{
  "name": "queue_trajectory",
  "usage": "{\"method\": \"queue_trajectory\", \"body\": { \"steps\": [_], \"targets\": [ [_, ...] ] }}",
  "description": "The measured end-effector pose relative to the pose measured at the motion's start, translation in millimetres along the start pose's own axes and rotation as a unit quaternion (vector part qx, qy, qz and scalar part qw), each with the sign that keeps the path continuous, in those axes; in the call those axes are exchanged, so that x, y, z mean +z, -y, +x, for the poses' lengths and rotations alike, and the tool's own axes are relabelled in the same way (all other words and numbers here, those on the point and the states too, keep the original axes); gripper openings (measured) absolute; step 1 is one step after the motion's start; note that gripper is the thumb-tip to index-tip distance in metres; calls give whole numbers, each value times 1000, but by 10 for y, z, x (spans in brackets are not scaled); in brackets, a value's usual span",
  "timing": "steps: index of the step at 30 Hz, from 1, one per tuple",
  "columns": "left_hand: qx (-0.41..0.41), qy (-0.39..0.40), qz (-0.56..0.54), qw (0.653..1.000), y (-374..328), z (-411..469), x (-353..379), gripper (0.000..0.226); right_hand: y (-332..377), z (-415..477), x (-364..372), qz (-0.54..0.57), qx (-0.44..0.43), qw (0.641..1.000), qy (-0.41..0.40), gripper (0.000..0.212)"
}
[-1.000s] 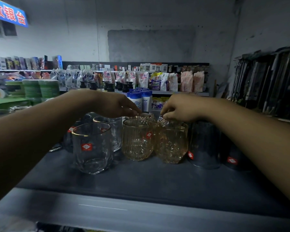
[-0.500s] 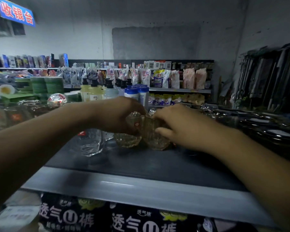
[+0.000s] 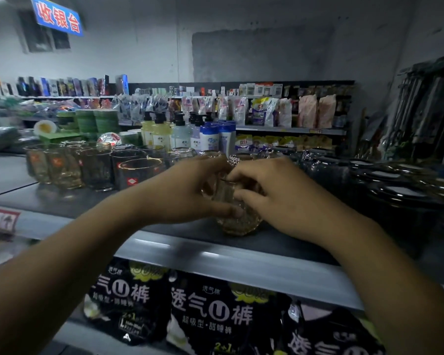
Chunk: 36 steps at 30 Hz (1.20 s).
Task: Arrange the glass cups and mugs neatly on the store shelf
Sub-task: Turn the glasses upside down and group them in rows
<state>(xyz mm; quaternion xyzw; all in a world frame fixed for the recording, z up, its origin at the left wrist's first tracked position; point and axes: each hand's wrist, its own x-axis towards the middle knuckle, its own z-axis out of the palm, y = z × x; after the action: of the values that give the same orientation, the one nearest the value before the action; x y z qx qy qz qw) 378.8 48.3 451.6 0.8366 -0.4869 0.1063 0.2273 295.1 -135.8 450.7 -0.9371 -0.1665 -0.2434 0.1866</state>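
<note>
A dark grey store shelf [image 3: 69, 203] with a pale front edge runs across the view. Below that edge lie black packs [image 3: 210, 311] printed with white Chinese characters. At the shelf's right end stand stacks of dark ware [image 3: 395, 185], too blurred to identify. Toward the left rear, a cluster of clear glass cups [image 3: 95, 167] stands upright, some with red labels. Two bare forearms reach in from the bottom corners. The left hand [image 3: 185, 190] curls around an amber patterned glass cup [image 3: 241, 221] from the left, thumb low on its side. The right hand [image 3: 274, 198] grips the same cup from the right, fingers bent over its rim. The cup sits upright near the shelf's front edge, about midway along.
</note>
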Motion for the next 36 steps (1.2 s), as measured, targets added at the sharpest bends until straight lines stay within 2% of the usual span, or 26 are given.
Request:
{"method": "queue_trajectory", "body": {
  "steps": [3,5,7,11,12,14,15,17,18,20,24,26,29,32,34,36],
  "targets": [
    [-55,-24,-56,997,-65,-38,189,57,-23,-181,36,97,14,990,-102,15],
    [-86,-69,-85,990,-92,-47,273,52,-76,-337,94,167,52,967,-183,18],
    [-121,-114,-120,979,-122,-74,311,48,-117,-483,162,231,94,944,-215,20],
    [-173,-209,-266,925,-181,-168,344,51,-184,-605,234,293,166,921,-198,17],
    [-167,-238,-300,908,-190,-186,351,50,-196,-599,243,295,184,918,-190,23],
    [-141,-286,-354,879,-222,-211,381,50,-161,-554,254,325,212,906,-168,50],
    [-129,-302,-372,868,-245,-218,408,48,-123,-515,260,370,218,890,-154,61],
    [-100,-319,-397,855,-299,-218,484,42,13,-425,268,477,214,842,-133,65],
    [-82,-318,-403,854,-320,-218,525,41,67,-378,280,495,212,831,-140,62],
    [-56,-309,-396,863,-342,-228,576,38,124,-314,329,469,214,838,-180,61],
    [-51,-290,-348,890,-220,-294,599,32,175,-288,430,494,212,815,-215,58],
    [-40,-258,-286,922,-97,-329,565,34,204,-277,442,469,198,828,-235,54],
    [-17,-228,-107,968,191,-386,459,38,214,-226,421,328,171,897,-242,54],
    [-8,-181,-5,983,410,-444,371,39,189,-109,331,151,162,954,-203,63],
    [-11,-162,13,987,469,-438,363,39,169,-3,239,52,157,975,-147,69],
    [-27,-175,5,984,477,-408,354,36,141,117,161,-31,153,983,-95,75]
  ]
}}
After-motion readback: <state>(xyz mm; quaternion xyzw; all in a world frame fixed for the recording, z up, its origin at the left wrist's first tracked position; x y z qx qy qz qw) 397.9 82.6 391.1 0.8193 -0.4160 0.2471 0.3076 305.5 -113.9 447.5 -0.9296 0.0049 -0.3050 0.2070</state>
